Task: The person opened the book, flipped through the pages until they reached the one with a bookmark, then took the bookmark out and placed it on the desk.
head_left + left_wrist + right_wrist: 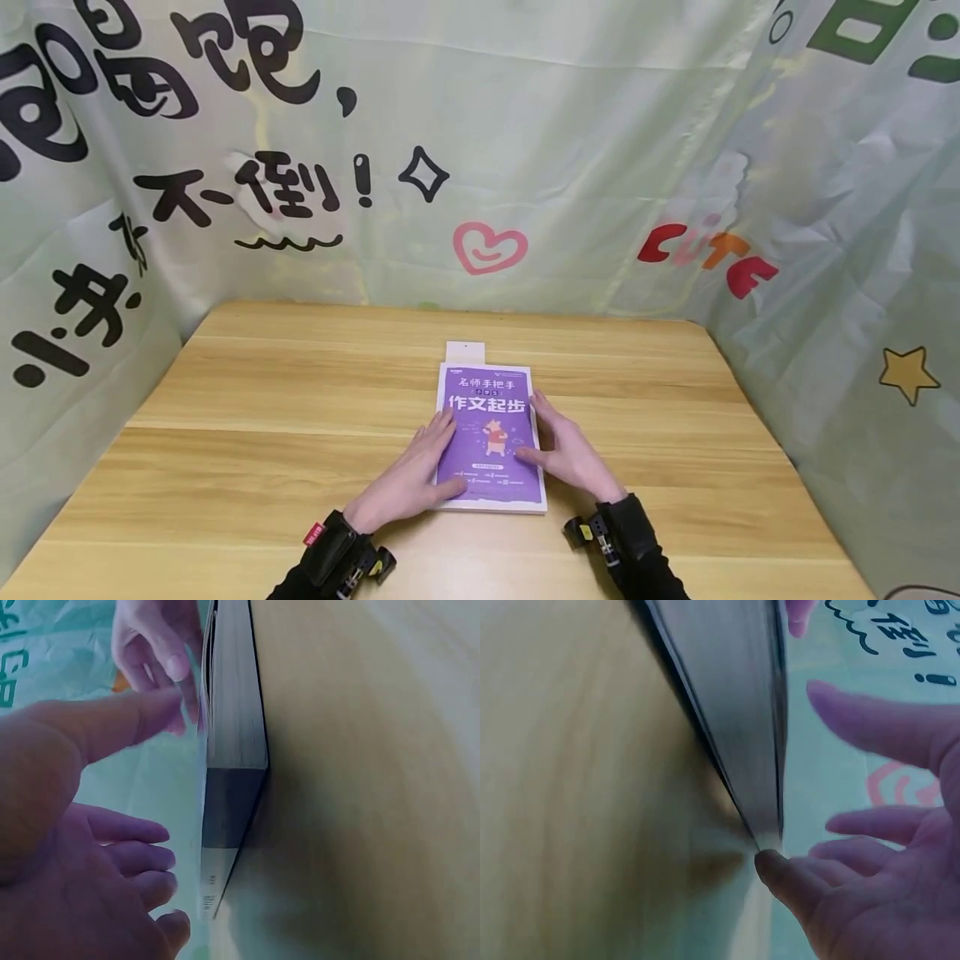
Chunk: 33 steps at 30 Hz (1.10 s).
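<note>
A thick book with a purple cover, white Chinese lettering and a small cartoon animal lies flat on the table. The left hand rests along its left side, thumb over the lower cover and fingers extended. On the other side, the right hand has its thumb over the cover and its fingers along the edge. In the left wrist view the page block and dark spine end of the book show. The right wrist view has a fingertip at the book's far corner and the other fingers loosely spread.
A white tab sticks out beyond the book's top edge. The wood-grain table is bordered by a printed fabric backdrop at the back and sides. Both wrists carry black straps with small cameras. A dark cable shows at the lower right.
</note>
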Available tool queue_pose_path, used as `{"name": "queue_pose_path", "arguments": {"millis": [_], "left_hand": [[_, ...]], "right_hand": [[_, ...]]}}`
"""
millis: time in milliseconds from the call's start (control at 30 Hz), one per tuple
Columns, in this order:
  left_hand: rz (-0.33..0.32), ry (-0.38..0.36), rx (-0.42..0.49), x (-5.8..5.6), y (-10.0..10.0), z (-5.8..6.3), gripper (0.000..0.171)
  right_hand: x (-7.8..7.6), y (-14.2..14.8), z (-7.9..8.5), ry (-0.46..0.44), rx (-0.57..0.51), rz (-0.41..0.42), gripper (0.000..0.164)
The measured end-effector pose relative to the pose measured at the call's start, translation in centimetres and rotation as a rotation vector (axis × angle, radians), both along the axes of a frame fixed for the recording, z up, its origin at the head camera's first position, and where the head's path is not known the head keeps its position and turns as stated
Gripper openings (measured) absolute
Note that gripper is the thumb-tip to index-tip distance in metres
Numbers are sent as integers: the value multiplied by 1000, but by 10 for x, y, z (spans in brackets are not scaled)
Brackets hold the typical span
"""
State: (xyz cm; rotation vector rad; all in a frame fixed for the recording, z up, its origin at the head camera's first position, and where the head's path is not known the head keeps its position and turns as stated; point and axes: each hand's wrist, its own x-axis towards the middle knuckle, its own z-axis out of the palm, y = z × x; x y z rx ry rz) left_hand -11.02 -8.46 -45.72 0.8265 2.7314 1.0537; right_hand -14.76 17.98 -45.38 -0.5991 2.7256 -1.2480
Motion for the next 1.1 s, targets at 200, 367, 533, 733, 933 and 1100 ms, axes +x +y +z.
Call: {"name": "queue_pose_path", "arguments": {"millis": [200,367,533,733,933,1100], "left_hand": [[-17,43,-118,4,1,2,112],[-28,56,-138,5,0,1,121],[-33,65,-156,5,-1,-1,125],[-42,70,-168,6,1,0,125],[-43,83,-169,7,1,1,122],[-54,64,-163,8,2,-1,116]], "right_hand": [[6,0,6,82,112,89,82],[8,3,12,102,149,198,82],[13,3,21,61,220,264,89],[20,-1,27,15,288,343,106],[25,-6,24,43,357,370,121],[25,-9,20,91,381,383,120]]}}
